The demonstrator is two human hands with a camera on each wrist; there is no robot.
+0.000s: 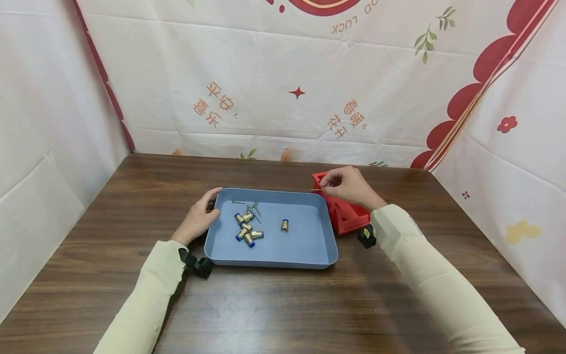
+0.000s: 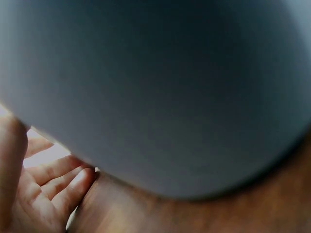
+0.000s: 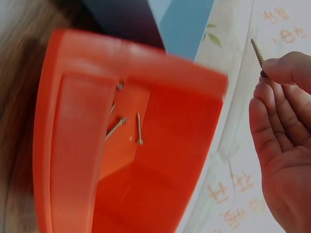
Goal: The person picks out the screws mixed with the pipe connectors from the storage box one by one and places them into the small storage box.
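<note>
My right hand [image 1: 349,187] pinches a thin screw [image 3: 257,51] between thumb and fingertips, above the red bin [image 1: 347,216]. Inside the bin, the right wrist view shows several screws [image 3: 140,128] lying at the bottom. At the left end of the blue tray [image 1: 265,253], my left hand [image 1: 199,216] rests against the side, its thumb at the rim and its loosely extended fingers [image 2: 73,189] along the outer wall. On the tray's left half lie several brass fittings with blue collars [image 1: 245,226] beside a few loose screws [image 1: 257,211]. One more brass fitting [image 1: 285,225] stands apart near the middle.
The red bin stands close against the tray's right side on the brown wooden table [image 1: 283,305]. A white printed cloth [image 1: 274,98] hangs behind the table and along both sides.
</note>
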